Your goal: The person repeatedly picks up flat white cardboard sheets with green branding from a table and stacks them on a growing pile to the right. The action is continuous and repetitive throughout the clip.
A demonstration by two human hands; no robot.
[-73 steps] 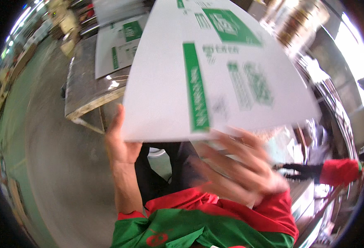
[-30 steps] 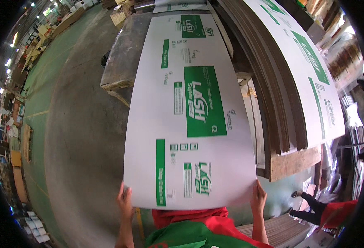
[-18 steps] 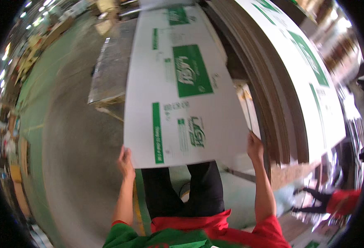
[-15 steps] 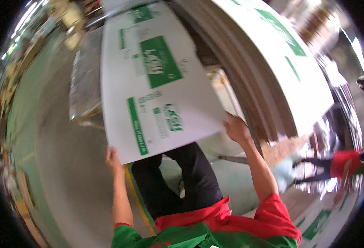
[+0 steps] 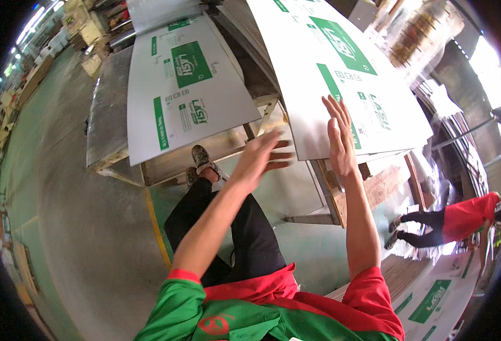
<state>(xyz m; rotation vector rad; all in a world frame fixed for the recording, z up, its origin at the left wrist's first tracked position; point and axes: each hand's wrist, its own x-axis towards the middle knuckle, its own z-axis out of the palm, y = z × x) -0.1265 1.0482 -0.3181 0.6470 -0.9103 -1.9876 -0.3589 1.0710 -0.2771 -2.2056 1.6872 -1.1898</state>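
A white printed cardboard sheet (image 5: 142, 122) with green blocks lies flat on the metal-topped table at the left, untouched by either hand. To its right, a stack of similar white and green sheets (image 5: 304, 122) rests on a wooden stand. My right hand (image 5: 340, 136) is over the near part of this stack, fingers stretched out and holding nothing; whether it touches the top sheet I cannot tell. My left hand (image 5: 262, 156) hangs in the gap between sheet and stack, its spread fingers slightly blurred and holding nothing.
The grey metal tabletop (image 5: 105, 108) extends left of the sheet. A wooden stand (image 5: 327, 193) supports the stack. At the right, a person in red (image 5: 469, 216) stands near another pile of printed sheets (image 5: 432, 298). A yellow line (image 5: 158, 227) crosses the floor beside my legs.
Both hands have let go of the sheet, which now lies on the left table. My left hand moved right and up, and my right hand rose to the stack.
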